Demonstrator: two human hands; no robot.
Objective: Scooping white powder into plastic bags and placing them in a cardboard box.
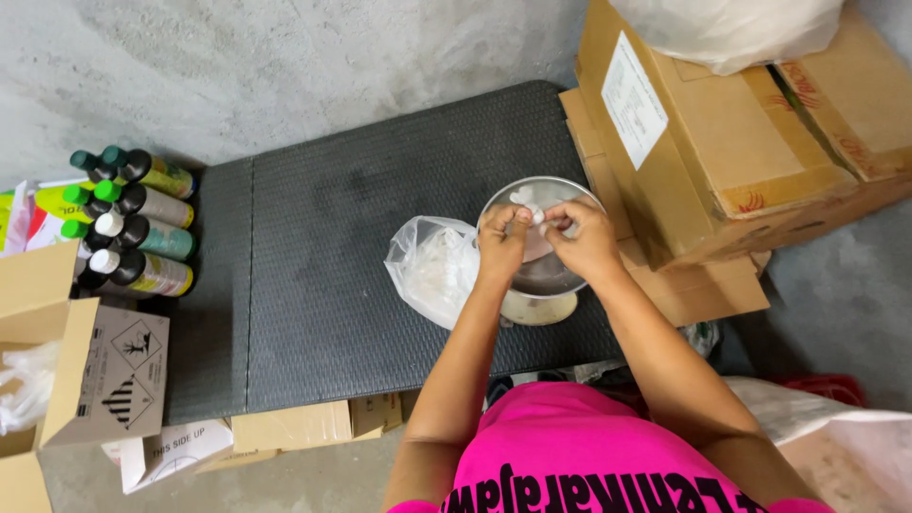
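Pink shirt cloth fills the bottom edge of the view, closest to the camera, and two bare forearms reach forward from it over a dark ribbed mat (342, 266) laid on the grey concrete floor. To the right of the mat, stacked cardboard boxes (741, 142) rise in a heap with a pale plastic sack on top; to the left lie a cluster of dark bottles (142, 228) with green and white caps and an open carton (95, 361) with hazard marks on its flap.

On the mat's right part stands a small weighing scale carrying a round metal bowl (551, 275). A crumpled clear plastic bag (432, 266) lies touching the scale's left side.

Both hands meet over the bowl. The left hand (501, 242) is pinched narrow, thumb and fingers closed on a small pale piece (539, 217); the right hand (581, 237) pinches the same piece from the other side. A few more pale bits (522, 197) lie at the bowl's far rim.

Judging from this, the work looks early: the bowl holds only a few pieces, most of its bottom is bare, and the bag still looks full beside it. What the pale pieces are cannot be told.
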